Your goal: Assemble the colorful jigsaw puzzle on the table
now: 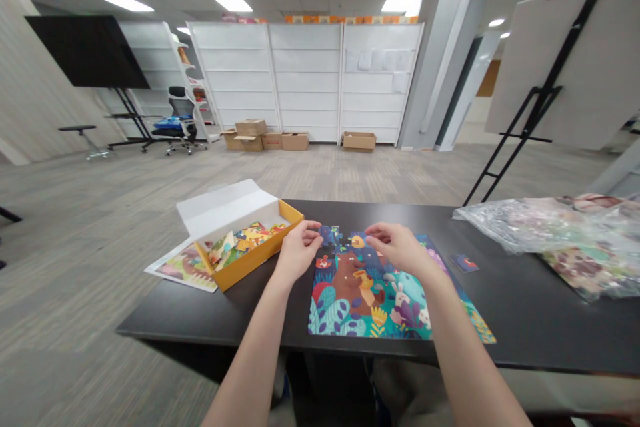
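A mostly assembled jigsaw puzzle (350,293) lies on the black table, showing a bear, a rabbit and plants. At its upper left edge, my left hand (301,248) pinches the side of a dark blue puzzle piece (330,235). My right hand (393,245) is over the puzzle's top edge, its thumb and fingers closed at a puzzle piece with a yellow shape (358,241). Between these pieces a gap shows the black tabletop. A loose puzzle piece (465,263) lies to the right of the puzzle.
A yellow box (250,268) with loose pieces and a raised white lid stands left of my left hand. Under it lies a printed sheet (183,267). Plastic-wrapped items (565,233) cover the table's right side. An easel-like stand (530,113) rises beyond the table.
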The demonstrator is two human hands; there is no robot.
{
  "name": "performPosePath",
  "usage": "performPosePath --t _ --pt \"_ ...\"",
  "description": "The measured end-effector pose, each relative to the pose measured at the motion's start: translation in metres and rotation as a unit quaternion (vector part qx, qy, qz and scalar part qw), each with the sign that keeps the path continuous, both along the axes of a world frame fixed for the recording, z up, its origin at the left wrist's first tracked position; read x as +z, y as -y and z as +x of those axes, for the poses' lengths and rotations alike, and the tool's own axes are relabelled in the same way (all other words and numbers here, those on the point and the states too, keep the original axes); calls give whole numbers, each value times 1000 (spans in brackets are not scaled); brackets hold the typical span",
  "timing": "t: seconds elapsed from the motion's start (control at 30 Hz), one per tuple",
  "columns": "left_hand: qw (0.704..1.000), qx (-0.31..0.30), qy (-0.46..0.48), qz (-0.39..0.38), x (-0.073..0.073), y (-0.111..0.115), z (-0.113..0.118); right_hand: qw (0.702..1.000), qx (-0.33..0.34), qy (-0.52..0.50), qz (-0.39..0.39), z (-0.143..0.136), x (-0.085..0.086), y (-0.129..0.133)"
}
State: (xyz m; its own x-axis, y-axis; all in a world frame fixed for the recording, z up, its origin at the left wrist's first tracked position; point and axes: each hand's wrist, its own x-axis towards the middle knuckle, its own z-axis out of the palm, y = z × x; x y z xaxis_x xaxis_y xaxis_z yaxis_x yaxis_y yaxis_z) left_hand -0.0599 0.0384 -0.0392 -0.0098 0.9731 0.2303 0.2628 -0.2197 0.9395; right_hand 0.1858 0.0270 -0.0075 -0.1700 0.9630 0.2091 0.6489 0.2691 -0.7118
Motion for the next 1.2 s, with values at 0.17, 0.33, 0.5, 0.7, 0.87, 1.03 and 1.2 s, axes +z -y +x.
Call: performPosePath --t 0.17,0.33,0.5,0.7,0.87,1.03,1.2 --pt "999 -24 28 3 3 -2 10 996 86 -10 24 -24 17 -46" --pt "1000 -18 11 0 -3 -6 13 973 215 -55 -56 -40 4 -76" --pt "991 25 -123 44 -9 -9 13 972 187 -123 -70 -33 -19 -81" --pt "946 39 -311 89 -10 -3 13 982 128 -125 -58 -18 -29 -83" --pt "971 28 -226 77 -8 -3 13 979 160 -107 -61 -25 -25 -77" --pt "991 20 -117 55 -14 -4 11 974 191 -107 -60 -34 -23 -70" --pt "991 20 -123 55 -20 -2 6 973 178 -133 -63 -45 -26 -67"
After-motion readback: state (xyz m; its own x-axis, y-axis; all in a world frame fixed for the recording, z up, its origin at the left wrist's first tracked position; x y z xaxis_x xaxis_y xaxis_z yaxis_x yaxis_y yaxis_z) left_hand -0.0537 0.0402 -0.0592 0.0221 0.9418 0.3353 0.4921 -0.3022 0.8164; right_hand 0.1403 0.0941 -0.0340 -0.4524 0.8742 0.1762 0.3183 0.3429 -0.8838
